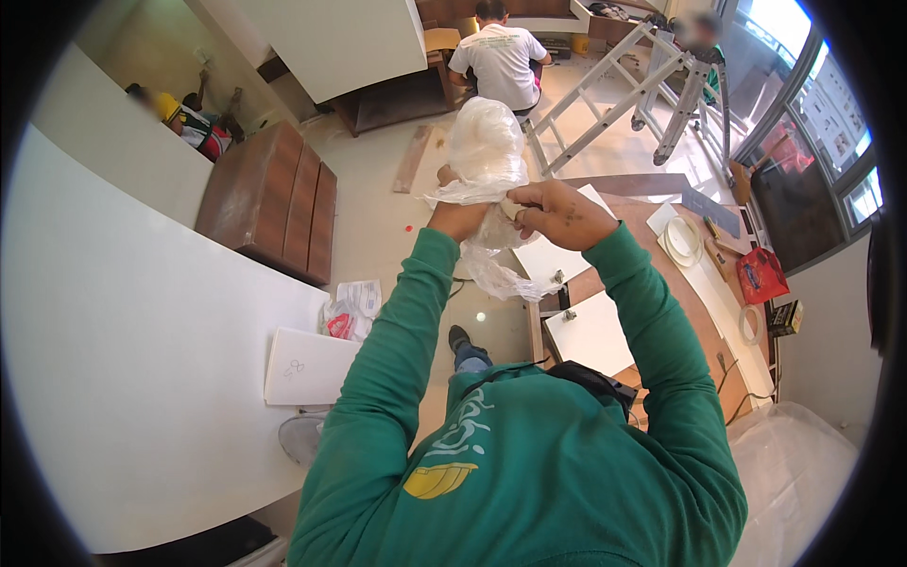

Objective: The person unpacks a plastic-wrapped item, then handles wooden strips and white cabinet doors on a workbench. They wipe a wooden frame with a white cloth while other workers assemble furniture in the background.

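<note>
Plastic fills both hands here: a clear, crinkled plastic bag point(487, 142) is held up in front of the person's chest, well above the floor. Its upper part balloons out round and pale, its middle is bunched tight, and a loose tail hangs down below the hands toward the table.

The left hand point(460, 215) is clenched around the gathered neck of the bag from below, fingers mostly hidden in the folds. The right hand point(559, 213) comes in from the right and pinches the same bunched plastic, thumb and fingertips closed on it; a small pale object seems to sit at the fingertips, but it is too small to make out. Both sleeves are green.

The bag looks very light, thin and soft, with no stiffness of its own, so it will likely sag and slip unless held where the film is gathered. That twisted neck is the surest place to grip; the puffed top would probably just collapse, and the film may tear if yanked.

Below and to the right lies a brown table point(661, 283) with white panels point(590, 333), a coil of white tape point(682, 241) and a red pouch point(761, 274). Farther off stand a metal ladder point(624, 90) and a person in a white shirt point(499, 57). To the left runs a large white board point(142, 378).
</note>
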Available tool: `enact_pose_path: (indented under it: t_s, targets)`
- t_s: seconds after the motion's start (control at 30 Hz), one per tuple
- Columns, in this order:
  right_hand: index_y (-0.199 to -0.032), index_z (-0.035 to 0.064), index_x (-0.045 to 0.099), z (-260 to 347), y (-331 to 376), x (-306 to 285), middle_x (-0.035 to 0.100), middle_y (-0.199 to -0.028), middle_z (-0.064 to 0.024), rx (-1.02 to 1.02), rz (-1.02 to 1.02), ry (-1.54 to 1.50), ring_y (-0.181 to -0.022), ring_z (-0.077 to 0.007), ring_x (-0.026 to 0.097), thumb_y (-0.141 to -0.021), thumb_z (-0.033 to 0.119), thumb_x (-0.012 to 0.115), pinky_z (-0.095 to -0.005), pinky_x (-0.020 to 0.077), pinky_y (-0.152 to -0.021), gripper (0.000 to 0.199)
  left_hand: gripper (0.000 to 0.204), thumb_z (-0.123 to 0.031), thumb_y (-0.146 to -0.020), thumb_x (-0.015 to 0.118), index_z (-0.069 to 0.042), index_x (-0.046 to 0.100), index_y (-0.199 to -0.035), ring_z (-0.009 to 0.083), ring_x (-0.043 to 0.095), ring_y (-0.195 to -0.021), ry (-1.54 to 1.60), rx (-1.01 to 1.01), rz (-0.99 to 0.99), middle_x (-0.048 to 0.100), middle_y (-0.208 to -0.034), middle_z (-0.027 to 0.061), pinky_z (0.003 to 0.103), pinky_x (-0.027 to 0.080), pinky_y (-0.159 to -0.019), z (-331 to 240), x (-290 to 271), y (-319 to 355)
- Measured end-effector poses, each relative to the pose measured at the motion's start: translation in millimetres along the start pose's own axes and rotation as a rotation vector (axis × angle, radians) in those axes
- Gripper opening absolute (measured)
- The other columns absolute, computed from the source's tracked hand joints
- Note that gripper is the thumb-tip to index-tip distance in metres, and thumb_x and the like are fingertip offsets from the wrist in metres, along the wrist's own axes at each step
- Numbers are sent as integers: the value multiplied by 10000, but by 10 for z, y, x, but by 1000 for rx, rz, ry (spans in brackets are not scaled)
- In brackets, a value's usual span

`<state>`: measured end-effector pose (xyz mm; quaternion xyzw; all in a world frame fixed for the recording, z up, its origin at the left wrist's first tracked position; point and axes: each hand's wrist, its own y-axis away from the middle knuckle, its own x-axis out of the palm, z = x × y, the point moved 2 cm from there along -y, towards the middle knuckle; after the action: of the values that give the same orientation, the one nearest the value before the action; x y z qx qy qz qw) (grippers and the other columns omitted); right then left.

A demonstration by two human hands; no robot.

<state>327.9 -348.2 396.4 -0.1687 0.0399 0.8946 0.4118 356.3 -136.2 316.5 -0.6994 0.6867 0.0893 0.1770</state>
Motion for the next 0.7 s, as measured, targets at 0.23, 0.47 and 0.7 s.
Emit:
enact_pose_path:
  t_s: [0.23, 0.47, 0.7]
  targets:
    - [-967, -8, 774, 100, 27, -110, 717, -825, -173, -53, -322, 265, -686, -283, 685, -898, 187, 723, -377, 542, -684, 212, 522, -133, -997, 642, -60, 501, -1494, 240, 617, -1271, 821, -161, 127, 619, -1383, 104, 380, 535, -1059, -355, 44, 179]
    - [-1004, 56, 679, 87, 19, -97, 645, -918, -126, -263, -523, 663, -874, -362, 683, -812, 271, 829, -463, 547, -762, 325, 523, -101, -1009, 626, -65, 480, -1510, 227, 638, -1257, 857, -158, 225, 614, -1395, 103, 373, 566, -1041, -415, -2, 272]
    - [-1179, 80, 542, 328, -83, -187, 587, -1174, -164, -238, -418, 874, -1005, -419, 675, -760, 266, 866, -521, 558, -841, 562, 644, -188, -989, 712, -55, 434, -1554, 229, 619, -1258, 835, -169, 270, 609, -1407, 114, 380, 535, -1061, -435, 84, 458]
